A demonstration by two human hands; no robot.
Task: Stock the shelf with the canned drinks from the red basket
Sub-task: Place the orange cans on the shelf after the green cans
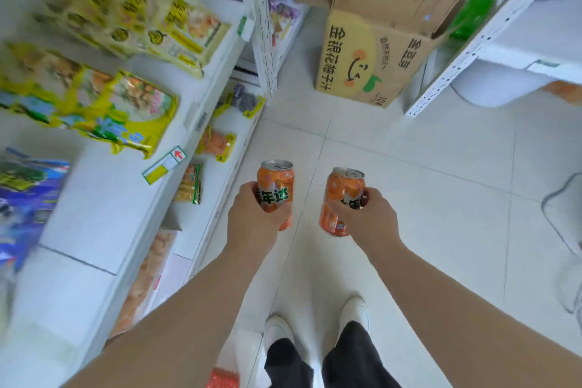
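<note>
at frame centre, the left hand (252, 220) wraps its fingers round an orange can (275, 189), upright. just right, the right hand (365, 217) grasps a second can (338, 198), tilted. the shelf (104, 198) stands at left.

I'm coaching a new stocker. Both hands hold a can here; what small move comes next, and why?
Probably swing the left hand and its orange can leftward to the bare stretch of white shelf. Both cans hang over the floor, the right hand gripping the second can, and that shelf lies nearest the left hand.
</note>
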